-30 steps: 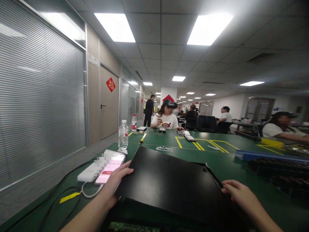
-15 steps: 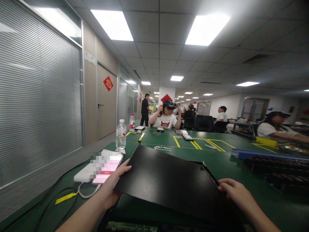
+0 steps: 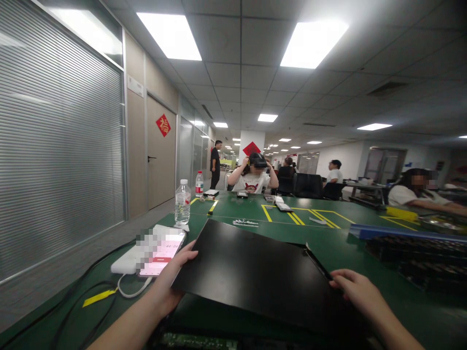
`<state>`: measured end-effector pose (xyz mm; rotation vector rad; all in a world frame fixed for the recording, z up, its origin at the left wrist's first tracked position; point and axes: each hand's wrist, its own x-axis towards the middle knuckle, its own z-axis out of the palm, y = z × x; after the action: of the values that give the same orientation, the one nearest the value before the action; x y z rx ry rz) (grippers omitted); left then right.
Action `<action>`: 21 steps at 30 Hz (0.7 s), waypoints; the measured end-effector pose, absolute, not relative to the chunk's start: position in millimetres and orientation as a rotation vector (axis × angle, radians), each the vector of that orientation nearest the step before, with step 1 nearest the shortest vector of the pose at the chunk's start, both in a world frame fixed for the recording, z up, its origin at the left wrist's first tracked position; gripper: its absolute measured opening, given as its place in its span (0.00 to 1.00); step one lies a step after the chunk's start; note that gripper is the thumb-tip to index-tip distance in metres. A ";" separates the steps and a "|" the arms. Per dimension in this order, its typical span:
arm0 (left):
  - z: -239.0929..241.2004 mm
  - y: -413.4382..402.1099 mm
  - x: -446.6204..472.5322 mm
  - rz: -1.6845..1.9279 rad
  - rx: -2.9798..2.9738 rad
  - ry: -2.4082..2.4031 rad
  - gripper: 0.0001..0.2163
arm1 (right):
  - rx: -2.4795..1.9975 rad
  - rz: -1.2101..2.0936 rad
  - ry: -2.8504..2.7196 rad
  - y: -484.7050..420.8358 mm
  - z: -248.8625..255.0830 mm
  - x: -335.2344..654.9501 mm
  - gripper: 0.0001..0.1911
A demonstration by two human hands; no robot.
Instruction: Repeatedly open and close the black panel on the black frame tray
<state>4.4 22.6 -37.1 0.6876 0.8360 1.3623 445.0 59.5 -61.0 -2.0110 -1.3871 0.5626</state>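
A flat, dark sheet-like black panel is held tilted above the green table. My left hand is closed on its left edge, thumb on top and the other fingers underneath. At the right edge, my right hand pinches the panel's rim, where a thin strip runs along the side. Below the panel's near edge, part of a green circuit board shows in a dark housing. The panel hides most of that housing.
Left of the panel lie a phone with a white cable, a white box and a water bottle. Metal strips lie beyond. Dark racks stand right. A person sits opposite; another sits right.
My hands and the panel have barely moved. The person opposite has shifted slightly, both hands still at the headset. A standing person in the background has moved a little left.
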 end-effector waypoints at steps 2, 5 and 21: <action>-34.1 20.2 6.4 1.366 0.704 0.819 0.28 | -2.015 0.536 -1.406 60.0 -61.8 445.3 0.17; -26.9 15.9 9.9 1.363 0.737 0.770 0.28 | -2.022 0.499 -1.425 60.5 -61.7 445.3 0.16; -29.0 17.0 6.4 1.296 0.768 0.857 0.30 | -2.088 0.407 -1.496 58.7 -58.5 443.0 0.17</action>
<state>6.4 17.0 -29.0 0.7684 0.8568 1.2962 443.0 58.7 -58.5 -2.0877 -1.4961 0.4074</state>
